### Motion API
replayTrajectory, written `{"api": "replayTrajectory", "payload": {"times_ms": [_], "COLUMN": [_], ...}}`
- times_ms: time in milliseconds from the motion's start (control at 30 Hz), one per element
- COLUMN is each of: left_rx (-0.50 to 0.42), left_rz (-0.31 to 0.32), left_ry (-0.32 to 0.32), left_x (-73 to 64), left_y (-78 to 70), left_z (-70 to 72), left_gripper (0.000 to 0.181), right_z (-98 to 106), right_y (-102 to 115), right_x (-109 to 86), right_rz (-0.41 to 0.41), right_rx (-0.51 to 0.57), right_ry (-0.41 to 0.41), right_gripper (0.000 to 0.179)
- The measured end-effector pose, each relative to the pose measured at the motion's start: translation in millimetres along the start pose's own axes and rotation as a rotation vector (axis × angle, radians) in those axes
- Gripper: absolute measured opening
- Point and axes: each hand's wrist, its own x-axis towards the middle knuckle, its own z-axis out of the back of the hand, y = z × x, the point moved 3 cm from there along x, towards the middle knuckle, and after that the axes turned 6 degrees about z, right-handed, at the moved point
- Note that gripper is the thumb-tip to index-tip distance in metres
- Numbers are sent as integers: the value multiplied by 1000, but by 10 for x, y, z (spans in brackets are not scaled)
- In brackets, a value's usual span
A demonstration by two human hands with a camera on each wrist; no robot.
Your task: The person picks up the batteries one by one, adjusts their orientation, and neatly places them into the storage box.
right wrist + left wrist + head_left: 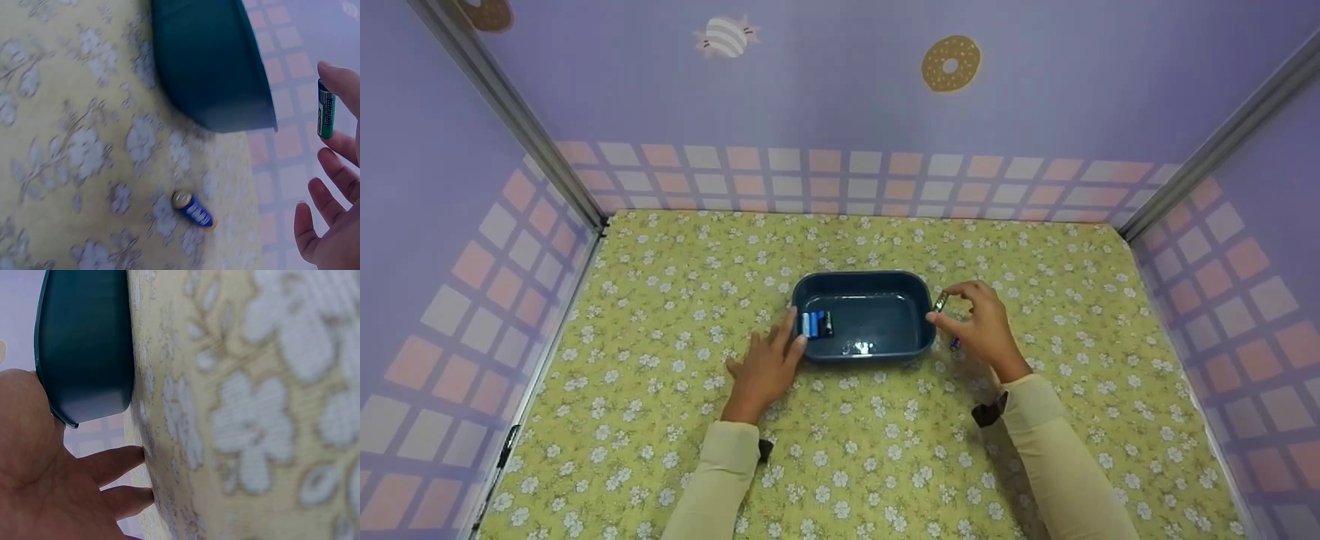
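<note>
A dark teal plastic basin (877, 354) stands on the cloth. Inside, by its left wall, several batteries (814, 325) lie side by side, blue ones and a darker one. My left hand (769, 367) touches the basin's left rim with thumb and index finger. In the left wrist view its other fingers (126, 500) are fairly straight and rest on the cloth. Past the right rim, my right hand (982, 326) pinches a green battery (326, 111) between thumb and index finger, the other fingers spread. Below that hand a blue battery (193, 210) lies on the cloth, mostly covered in the head view.
A yellow-green cloth (847, 465) with white flowers covers the table. Purple walls with checked bands (825, 176) enclose its back and both sides, with grey metal posts (562, 176) at the back corners. Dark wrist straps (988, 412) are on both arms.
</note>
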Motion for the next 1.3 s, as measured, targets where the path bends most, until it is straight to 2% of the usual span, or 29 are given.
{"api": "replayTrajectory", "payload": {"times_ms": [167, 300, 467, 933, 1300], "left_rx": [2, -8, -30, -34, -23], "left_rz": [2, -3, -9, -3, -3], "left_ry": [-2, -1, 2, -2, -2], "left_x": [2, -7, -19, -21, -26], "left_y": [4, 5, 16, 11, 2], "left_z": [-1, 6, 17, 10, 14], "left_gripper": [66, 64, 64, 64, 65], "right_z": [-67, -161, -319, -776, -1060], "right_y": [122, 213, 305, 500, 577], "right_x": [108, 209, 330, 546, 606], "right_rz": [11, 49, 91, 144, 153], "right_rx": [12, 17, 27, 80, -11], "right_ry": [30, 52, 101, 255, 329], "right_gripper": [62, 64, 62, 63, 60]}}
